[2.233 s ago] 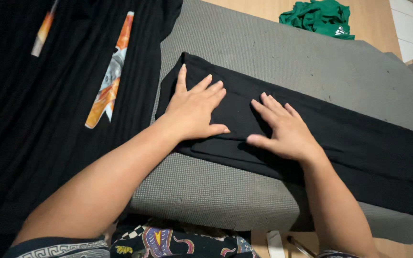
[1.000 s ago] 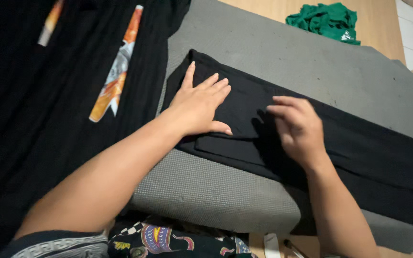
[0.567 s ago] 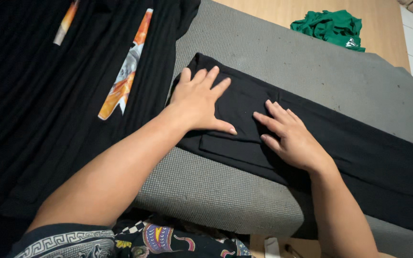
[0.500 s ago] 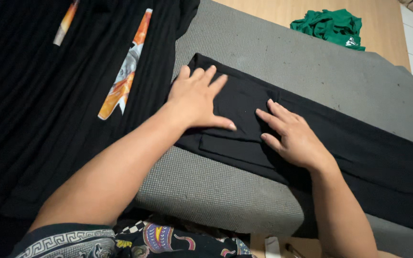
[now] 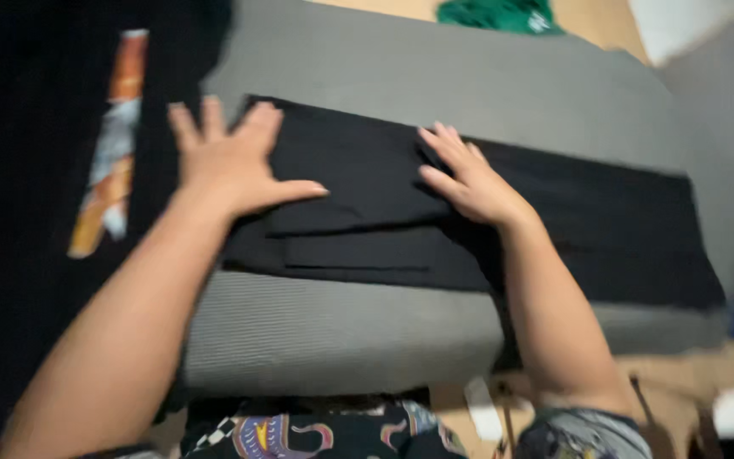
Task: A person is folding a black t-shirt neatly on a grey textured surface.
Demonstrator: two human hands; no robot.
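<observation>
Head view: both hands lie flat and spread, holding nothing. My left hand [image 5: 231, 161] has slid outward to the left end of the folded black garment [image 5: 469, 221], half off its edge; my right hand [image 5: 469, 178] presses the middle. The garment stays beneath both palms on the grey cushion [image 5: 435, 68], so I judge smoothing continues. Beyond the right hand lies a green cloth [image 5: 503, 15].
</observation>
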